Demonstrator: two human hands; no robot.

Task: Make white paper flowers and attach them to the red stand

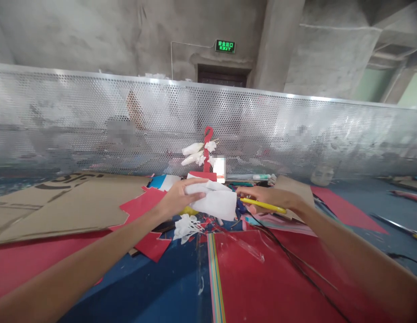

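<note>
Here, we locate the white sheet between both hands, raised over the far middle of the table. We hold its left end in the left hand, which grasps it with the thumb on the near face and the fingers along the top. The upper part is folded or curled over; we cannot tell which. At the sheet's right edge we find the right hand, its fingers curled about a yellow rod that points toward the sheet. We cannot tell whether the fingertips touch the sheet.

Just below the sheet, we see white flowers lying beside red scraps. From near the right hand, we trace a black cable across the red stack, whose left edge shows coloured stripes.

Behind the sheet, we note an upright red strip, looped at its top, with white buds beside it and a phone at its right. To the left, we see cardboard; to the right, a jar. Beyond these, we identify the perforated panel and, on the wall, a lit exit sign.
</note>
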